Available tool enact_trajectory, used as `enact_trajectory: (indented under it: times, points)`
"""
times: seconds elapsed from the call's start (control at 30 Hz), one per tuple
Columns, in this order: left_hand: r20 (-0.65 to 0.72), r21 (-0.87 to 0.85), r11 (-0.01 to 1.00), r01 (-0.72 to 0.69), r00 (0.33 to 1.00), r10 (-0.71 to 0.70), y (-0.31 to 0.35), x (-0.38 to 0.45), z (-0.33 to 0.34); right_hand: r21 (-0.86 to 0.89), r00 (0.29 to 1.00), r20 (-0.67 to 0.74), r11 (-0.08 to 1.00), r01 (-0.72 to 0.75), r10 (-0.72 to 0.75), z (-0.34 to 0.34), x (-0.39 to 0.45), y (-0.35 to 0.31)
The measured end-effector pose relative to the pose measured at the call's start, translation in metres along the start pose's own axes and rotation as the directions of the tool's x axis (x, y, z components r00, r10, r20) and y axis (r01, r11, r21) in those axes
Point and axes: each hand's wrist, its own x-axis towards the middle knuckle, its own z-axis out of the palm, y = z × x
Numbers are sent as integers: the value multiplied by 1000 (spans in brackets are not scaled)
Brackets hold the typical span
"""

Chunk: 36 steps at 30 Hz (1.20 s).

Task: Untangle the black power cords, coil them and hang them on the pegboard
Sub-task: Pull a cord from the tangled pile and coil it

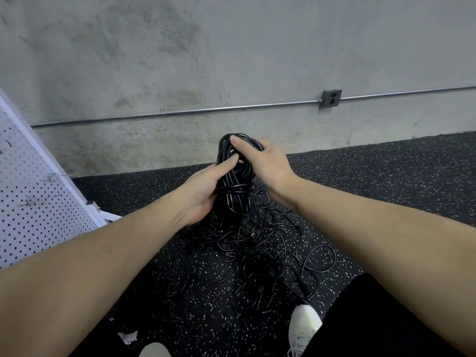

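While both hands work at picture centre, head view only: left hand (203,191) cups the coiled cord bundle (235,176) from 9 o'clock, fingers curled round its waist, forefinger lying across the strands; right hand (268,163) grips the top loop from 3 o'clock, thumb pressed over the crown, other fingers hidden behind the coil; bundle held upright in the air, a few turns wrapped crosswise round its middle; loose tail hangs off its bottom into the tangled cords (270,256) sprawled on the speckled floor (386,181) at 5 o'clock, plugs visible in the mess; pegboard (33,202) leans at 9 o'clock, wire hooks on it, nothing hung yet as far as shown; concrete wall (180,60) at 12 with conduit and outlet box (331,98) at 2; white shoe (304,328) at 6, close to the stray loops.

Judgement: wrap stage on one cord, hanging not yet done. Risks: tail may be snagged in the floor tangle, so lifting toward the pegboard could drag the pile or pull the turns loose; crosswise wrap looks thin, coil may spring open if either grip eases; foot could catch a loop.
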Motion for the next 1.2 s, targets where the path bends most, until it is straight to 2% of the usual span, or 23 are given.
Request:
enact_trajectory:
  times: [0.17, 0.3, 0.47, 0.67, 0.93, 1.0, 1.07, 1.13, 1.2]
  points:
    - [-50, -52, 999, 11, 999, -13, 2, 0, 9, 56, 1000, -22, 998, -1, 2, 0, 0, -1]
    - [-107, -74, 997, -32, 994, 24, 4, 0, 16, 79, 998, -59, 997, -23, 27, 0, 1, -4]
    - [-187, -100, 994, -52, 982, 33, 6, 2, 26, 75, 997, -82, 997, 21, -15, -4, 2, -7]
    - [-197, -101, 993, -61, 980, 40, 8, 0, 30, 46, 992, -113, 998, 54, -48, -6, 5, -6]
    - [-239, -115, 989, -92, 969, 62, 0, 8, 25, 108, 998, -9, 992, 66, -65, -5, 4, -1]
    - [-254, -129, 987, -96, 965, 61, 1, 8, 22, 4, 995, -3, 995, 97, -97, -8, 4, 2]
    - [-278, -137, 986, -95, 959, 54, 3, 8, 18, -184, 977, 3, 960, 209, -212, -14, 6, 5]
    - [-280, -119, 989, -87, 959, 51, 5, 8, 14, -324, 930, 71, 874, 363, -360, -18, 7, 6]
    - [-273, -112, 990, -84, 961, 50, 3, 9, 13, -416, 882, 175, 778, 470, -439, -22, 7, 7]
